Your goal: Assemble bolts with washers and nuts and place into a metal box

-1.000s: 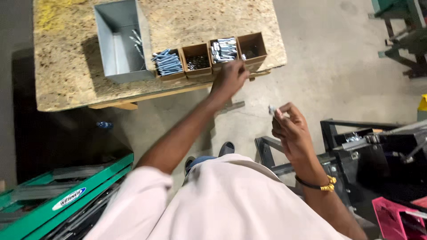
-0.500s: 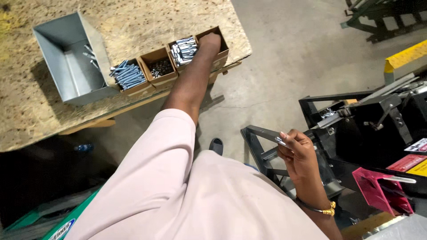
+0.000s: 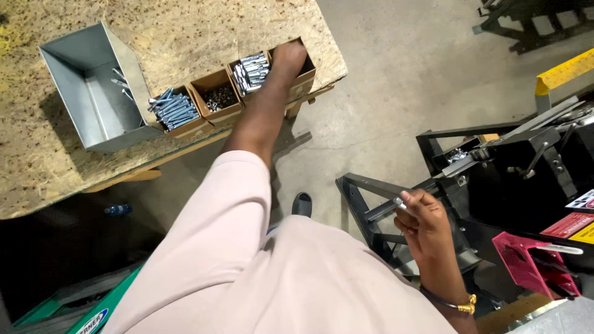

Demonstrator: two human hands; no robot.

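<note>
Your left hand is plunged into the rightmost cardboard box of the row on the workbench, and its fingers are down inside the box where you cannot see them, so whether they are spread or closed on anything cannot be told. Only the back of the hand and the wrist show above the box's rim. Your arm runs straight back from there over the bench edge to your pale pink sleeve.

Your right hand is held up near your body, well apart from the boxes. Its thumb and forefinger are pressed together on a small silvery bolt, whose end pokes out to the left of the fingertips; the other fingers are curled in loosely behind it. A gold bracelet sits on that wrist.

Just left of the box your left hand is in, touching it, stands a box of bright bolts. Next in the row comes a box of small dark nuts, then a box of longer silvery bolts. Beside that lies a grey metal bin, tipped on its side with a few bolts in it. All of these rest on the chipboard workbench.

Behind your right hand stands a black steel frame on the concrete floor, with a red plastic part near its lower right.
</note>
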